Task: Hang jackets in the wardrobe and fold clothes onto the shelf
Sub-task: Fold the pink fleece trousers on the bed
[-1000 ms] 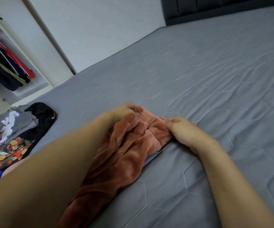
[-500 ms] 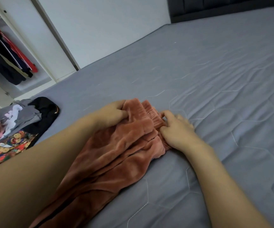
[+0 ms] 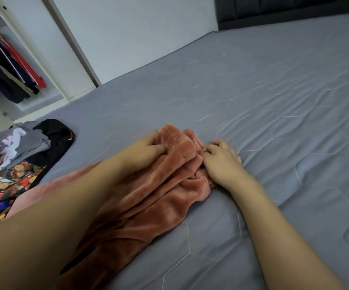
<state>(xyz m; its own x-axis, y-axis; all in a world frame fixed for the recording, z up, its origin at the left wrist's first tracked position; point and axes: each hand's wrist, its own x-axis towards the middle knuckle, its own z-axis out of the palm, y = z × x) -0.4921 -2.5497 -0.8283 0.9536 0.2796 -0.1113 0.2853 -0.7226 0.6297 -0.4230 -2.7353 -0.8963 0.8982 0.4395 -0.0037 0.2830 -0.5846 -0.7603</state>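
Observation:
A rust-coloured velvety garment (image 3: 148, 197) with a ribbed waistband lies bunched on the grey bed (image 3: 274, 122), trailing toward the near edge under my left forearm. My left hand (image 3: 146, 149) grips the left side of the waistband, thumb on top of the fabric. My right hand (image 3: 221, 160) pinches the waistband's right side with curled fingers, its heel resting on the sheet. Several jackets (image 3: 8, 65) hang in the open wardrobe (image 3: 50, 59) at the far left.
A pile of clothes (image 3: 23, 151) sits at the bed's left edge: grey, black and a colourful printed piece. A dark padded headboard (image 3: 284, 11) stands at the top right. The white wall and the wardrobe frame run along the bed's far side.
Both hands have shifted slightly away from me along the bed with the waistband. The garment now lies more spread out toward the near edge.

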